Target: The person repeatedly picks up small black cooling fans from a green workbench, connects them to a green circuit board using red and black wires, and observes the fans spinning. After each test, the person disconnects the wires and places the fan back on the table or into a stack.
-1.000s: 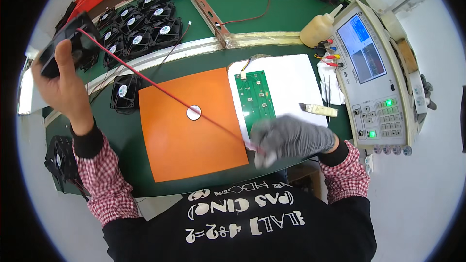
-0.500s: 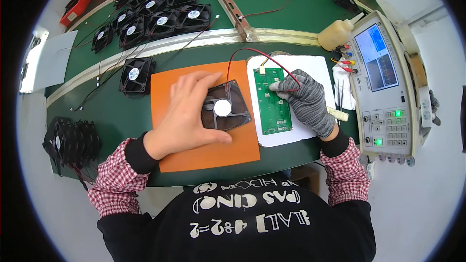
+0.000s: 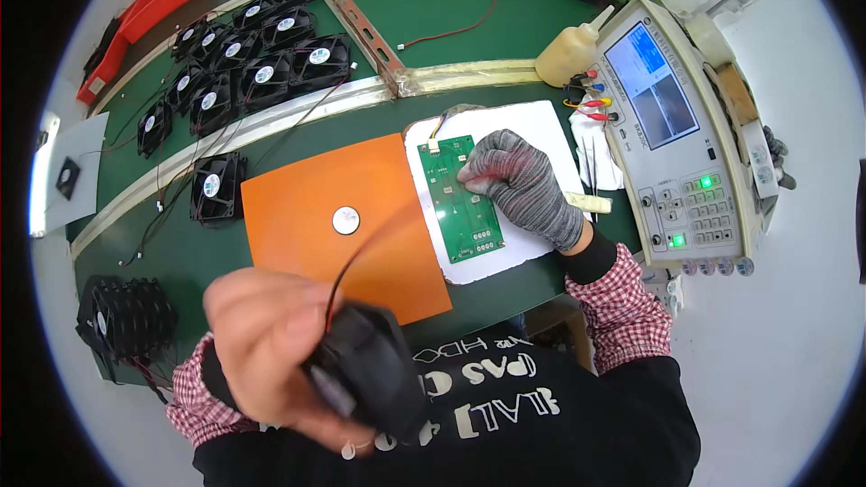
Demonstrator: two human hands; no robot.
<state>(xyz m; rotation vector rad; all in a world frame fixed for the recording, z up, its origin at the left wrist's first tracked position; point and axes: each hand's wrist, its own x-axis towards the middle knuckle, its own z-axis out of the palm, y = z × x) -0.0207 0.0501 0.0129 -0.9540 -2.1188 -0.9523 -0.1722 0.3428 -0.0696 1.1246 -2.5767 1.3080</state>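
Note:
My bare left hand (image 3: 271,334) grips a black cooling fan (image 3: 374,370), raised off the table and close to my body, both smeared by motion. A thin dark and red wire (image 3: 341,281) rises from the fan and fades into a blur over the orange mat (image 3: 298,257). On that mat lies a round white disc (image 3: 345,220). My right hand (image 3: 523,182), in a grey knitted glove, is over a green circuit board (image 3: 460,207), its fingers pinched together at the board's upper part. What sits between those fingertips is hidden.
Several black fans (image 3: 263,72) with trailing wires lie at the back left, and one fan (image 3: 218,188) sits beside the mat. A stack of fans (image 3: 126,316) stands at the left. On the right are a bench meter (image 3: 672,126), a yellowish bottle (image 3: 570,52) and tweezers (image 3: 591,167).
My left hand has closed on the fan and lifted it from the orange mat toward my body, uncovering the white disc. My right hand stays over the circuit board. The view has shifted somewhat.

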